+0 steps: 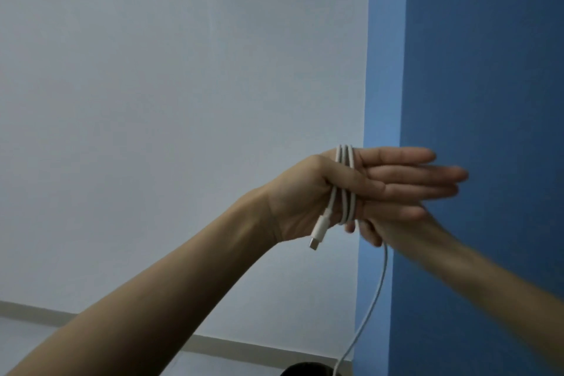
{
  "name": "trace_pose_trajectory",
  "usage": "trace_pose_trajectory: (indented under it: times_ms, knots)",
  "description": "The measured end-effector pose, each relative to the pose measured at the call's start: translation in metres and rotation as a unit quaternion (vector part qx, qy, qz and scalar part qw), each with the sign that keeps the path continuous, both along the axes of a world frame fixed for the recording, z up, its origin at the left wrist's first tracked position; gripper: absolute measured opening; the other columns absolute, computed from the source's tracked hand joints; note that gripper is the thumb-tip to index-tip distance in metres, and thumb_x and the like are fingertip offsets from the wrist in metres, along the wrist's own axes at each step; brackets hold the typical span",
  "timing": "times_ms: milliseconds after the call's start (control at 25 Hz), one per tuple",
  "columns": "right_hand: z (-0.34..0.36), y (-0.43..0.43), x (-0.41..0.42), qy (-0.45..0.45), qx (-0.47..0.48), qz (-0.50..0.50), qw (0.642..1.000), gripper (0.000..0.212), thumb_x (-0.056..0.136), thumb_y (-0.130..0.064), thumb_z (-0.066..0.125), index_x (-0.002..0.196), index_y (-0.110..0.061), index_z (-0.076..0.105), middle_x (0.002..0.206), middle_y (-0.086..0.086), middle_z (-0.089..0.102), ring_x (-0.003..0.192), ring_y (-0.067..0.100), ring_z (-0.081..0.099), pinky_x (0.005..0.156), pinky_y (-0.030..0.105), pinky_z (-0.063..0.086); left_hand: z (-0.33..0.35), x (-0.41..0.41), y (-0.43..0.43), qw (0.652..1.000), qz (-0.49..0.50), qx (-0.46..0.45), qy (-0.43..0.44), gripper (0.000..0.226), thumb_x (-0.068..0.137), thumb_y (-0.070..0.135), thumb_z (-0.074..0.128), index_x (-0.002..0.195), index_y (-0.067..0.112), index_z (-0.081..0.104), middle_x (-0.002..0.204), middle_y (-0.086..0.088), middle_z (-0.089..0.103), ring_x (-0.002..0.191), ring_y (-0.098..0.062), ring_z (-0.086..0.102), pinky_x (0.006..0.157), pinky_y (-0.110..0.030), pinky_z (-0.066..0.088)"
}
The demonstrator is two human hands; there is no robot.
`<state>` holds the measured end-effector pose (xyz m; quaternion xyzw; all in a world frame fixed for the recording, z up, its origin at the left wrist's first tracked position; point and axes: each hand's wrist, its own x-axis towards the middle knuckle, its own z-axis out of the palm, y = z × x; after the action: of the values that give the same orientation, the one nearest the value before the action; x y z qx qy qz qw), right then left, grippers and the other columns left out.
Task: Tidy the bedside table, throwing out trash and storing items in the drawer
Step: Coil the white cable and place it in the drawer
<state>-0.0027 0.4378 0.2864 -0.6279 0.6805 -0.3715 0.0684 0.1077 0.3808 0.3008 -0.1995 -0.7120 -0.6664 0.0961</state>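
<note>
A white charging cable [346, 192] is wound in three loops around my left hand [360, 183], whose fingers are stretched flat and point right. The thumb pins the cable against the palm. Its white plug end [319, 230] hangs below the palm. My right hand [393, 223] sits just under the left fingers and pinches the loose run of the cable, which drops to the bottom edge of the view. The bedside table and the drawer are out of view.
A pale grey wall [183, 101] fills the left, a blue wall [488, 70] the right, meeting at a corner edge. A light skirting board [232, 345] runs along the bottom. A dark rounded object [308, 371] peeks in at the bottom edge.
</note>
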Motion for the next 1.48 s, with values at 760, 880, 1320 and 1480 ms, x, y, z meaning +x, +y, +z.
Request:
trace_pose_trajectory:
  times_ms: [760, 880, 1320, 1480]
  knots:
    - [0.059, 0.071, -0.016, 0.430, -0.322, 0.026, 0.843, 0.023, 0.083, -0.039, 0.059, 0.075, -0.021, 0.070, 0.046, -0.004, 0.056, 0.049, 0.018, 0.048, 0.049, 0.022, 0.038, -0.006, -0.004, -0.003, 0.974, 0.012, -0.223, -0.028, 0.044, 0.098, 0.030, 0.020, 0.098, 0.001, 0.053, 0.110, -0.043, 0.046, 0.078, -0.023, 0.070, 0.082, -0.033, 0.053]
    - [0.060, 0.050, -0.025, 0.318, -0.344, 0.065, 0.881, 0.016, 0.080, -0.031, 0.064, 0.070, -0.019, 0.068, 0.044, -0.001, 0.055, 0.046, 0.015, 0.050, 0.045, 0.014, 0.035, -0.007, -0.009, 0.006, 0.981, 0.007, -0.193, -0.016, 0.033, 0.098, -0.001, 0.022, 0.103, -0.003, 0.054, 0.120, -0.035, 0.044, 0.093, -0.036, 0.070, 0.084, -0.031, 0.053]
    - [-0.029, 0.027, 0.001, 0.008, -0.027, 0.109, 0.994, 0.037, 0.097, -0.023, 0.040, 0.064, -0.022, 0.057, 0.034, -0.002, 0.048, 0.027, 0.003, 0.038, 0.034, 0.016, 0.031, 0.003, -0.010, -0.008, 0.986, 0.082, -0.048, 0.133, 0.060, 0.085, -0.018, 0.027, 0.144, -0.006, 0.023, 0.152, -0.023, 0.025, 0.140, -0.031, 0.028, 0.113, -0.034, 0.027]
    - [-0.029, 0.043, 0.002, 0.248, -0.099, 0.051, 0.962, 0.029, 0.097, -0.022, 0.040, 0.072, -0.033, 0.051, 0.035, -0.012, 0.046, 0.030, 0.002, 0.039, 0.046, 0.012, 0.036, 0.003, -0.008, -0.024, 0.952, 0.236, -0.171, 0.099, 0.046, 0.095, -0.011, 0.032, 0.140, -0.004, 0.035, 0.147, -0.020, 0.039, 0.136, -0.020, 0.040, 0.113, -0.027, 0.030]
